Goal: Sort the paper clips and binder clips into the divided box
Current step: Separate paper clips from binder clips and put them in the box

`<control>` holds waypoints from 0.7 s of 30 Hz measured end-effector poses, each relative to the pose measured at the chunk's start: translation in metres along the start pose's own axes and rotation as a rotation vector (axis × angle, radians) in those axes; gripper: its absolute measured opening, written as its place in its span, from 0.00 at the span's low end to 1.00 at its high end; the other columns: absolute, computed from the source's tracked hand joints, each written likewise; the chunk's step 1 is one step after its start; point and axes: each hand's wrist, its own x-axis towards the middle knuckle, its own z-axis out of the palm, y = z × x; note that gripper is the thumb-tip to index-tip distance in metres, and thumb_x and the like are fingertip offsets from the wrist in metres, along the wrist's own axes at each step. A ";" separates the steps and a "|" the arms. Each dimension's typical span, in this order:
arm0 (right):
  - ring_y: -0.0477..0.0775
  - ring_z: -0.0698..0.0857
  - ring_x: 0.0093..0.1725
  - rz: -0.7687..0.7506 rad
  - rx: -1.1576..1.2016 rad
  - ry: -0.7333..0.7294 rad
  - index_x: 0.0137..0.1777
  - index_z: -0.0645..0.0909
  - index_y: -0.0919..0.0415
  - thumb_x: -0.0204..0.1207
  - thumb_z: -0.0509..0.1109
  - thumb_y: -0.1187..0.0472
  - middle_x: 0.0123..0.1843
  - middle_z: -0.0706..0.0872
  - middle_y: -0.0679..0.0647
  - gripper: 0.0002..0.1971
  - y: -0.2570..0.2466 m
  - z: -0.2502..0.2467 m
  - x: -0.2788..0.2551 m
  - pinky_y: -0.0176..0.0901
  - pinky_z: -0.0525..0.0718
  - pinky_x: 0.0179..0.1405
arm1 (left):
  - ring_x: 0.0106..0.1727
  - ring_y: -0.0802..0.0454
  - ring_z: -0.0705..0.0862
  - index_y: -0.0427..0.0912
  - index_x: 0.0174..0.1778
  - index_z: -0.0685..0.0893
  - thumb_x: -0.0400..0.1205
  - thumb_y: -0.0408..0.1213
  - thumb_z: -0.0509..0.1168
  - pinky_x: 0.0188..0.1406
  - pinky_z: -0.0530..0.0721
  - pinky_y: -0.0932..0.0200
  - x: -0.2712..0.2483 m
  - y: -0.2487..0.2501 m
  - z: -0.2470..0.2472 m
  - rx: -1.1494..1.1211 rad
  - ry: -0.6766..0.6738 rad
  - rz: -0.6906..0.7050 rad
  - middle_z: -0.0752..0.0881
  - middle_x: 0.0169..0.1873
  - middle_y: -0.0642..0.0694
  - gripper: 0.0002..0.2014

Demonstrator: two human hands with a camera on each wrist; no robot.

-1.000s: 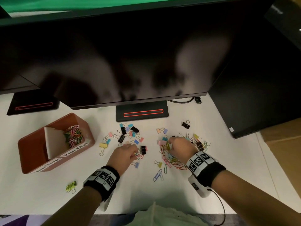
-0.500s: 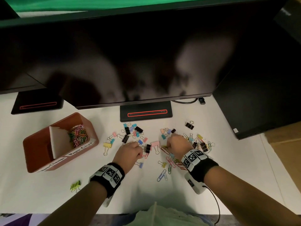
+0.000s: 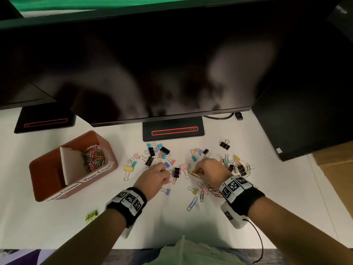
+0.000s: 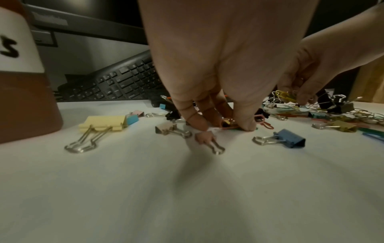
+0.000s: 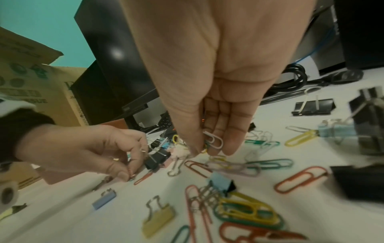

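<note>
The brown divided box [image 3: 45, 159] stands at the left; its far compartment holds coloured paper clips [image 3: 94, 154], and the near one looks empty. Loose binder clips [image 3: 150, 160] and paper clips [image 3: 202, 187] lie scattered on the white table. My left hand [image 4: 224, 126] is down on the table by a black binder clip [image 3: 176, 172], thumb and fingers pinching small paper clips [image 4: 227, 123]. My right hand [image 5: 205, 149], just right of it, grips a white paper clip [image 5: 215, 139] with other coloured ones between thumb and fingers.
A monitor [image 3: 172, 73] overhangs the back of the table, its stand [image 3: 172, 131] behind the clips. A keyboard [image 4: 116, 83] lies under it. A green binder clip [image 3: 91, 216] lies alone near the front left. A cardboard box [image 3: 336, 159] sits at the right.
My right hand has shifted left, from the right-hand pile to the clips in the middle. My left hand has stayed nearly in place, still bunched over the clips.
</note>
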 end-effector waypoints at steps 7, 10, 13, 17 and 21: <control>0.59 0.83 0.54 0.064 -0.025 -0.008 0.66 0.73 0.62 0.76 0.61 0.72 0.57 0.83 0.60 0.18 -0.012 0.015 0.004 0.48 0.83 0.53 | 0.41 0.57 0.78 0.41 0.43 0.82 0.80 0.33 0.64 0.40 0.76 0.70 -0.008 -0.013 -0.013 -0.201 0.199 -0.132 0.76 0.42 0.52 0.02; 0.57 0.83 0.54 0.094 -0.051 -0.020 0.61 0.77 0.63 0.76 0.63 0.70 0.57 0.83 0.59 0.14 -0.010 0.017 0.006 0.47 0.84 0.55 | 0.38 0.58 0.78 0.42 0.47 0.84 0.78 0.34 0.67 0.39 0.77 0.70 -0.014 -0.016 -0.019 -0.228 0.194 -0.130 0.78 0.39 0.52 0.03; 0.57 0.83 0.54 0.099 -0.075 -0.034 0.59 0.81 0.63 0.76 0.66 0.68 0.58 0.81 0.59 0.12 -0.008 0.016 0.010 0.45 0.83 0.56 | 0.36 0.62 0.77 0.45 0.53 0.85 0.77 0.34 0.69 0.42 0.77 0.69 -0.019 -0.013 -0.014 -0.202 0.085 -0.066 0.79 0.40 0.53 0.09; 0.57 0.83 0.55 0.059 -0.121 -0.064 0.57 0.81 0.64 0.75 0.65 0.69 0.58 0.81 0.59 0.12 -0.011 0.011 0.010 0.44 0.83 0.56 | 0.47 0.53 0.82 0.43 0.57 0.84 0.79 0.35 0.66 0.50 0.76 0.65 -0.015 -0.002 0.004 -0.103 0.053 -0.055 0.82 0.49 0.47 0.11; 0.58 0.84 0.54 0.042 -0.149 -0.106 0.58 0.80 0.64 0.73 0.64 0.71 0.56 0.84 0.59 0.14 -0.015 0.011 0.009 0.49 0.85 0.55 | 0.46 0.49 0.82 0.39 0.49 0.85 0.79 0.35 0.66 0.50 0.82 0.56 -0.006 -0.002 0.010 -0.111 0.097 -0.118 0.80 0.47 0.46 0.06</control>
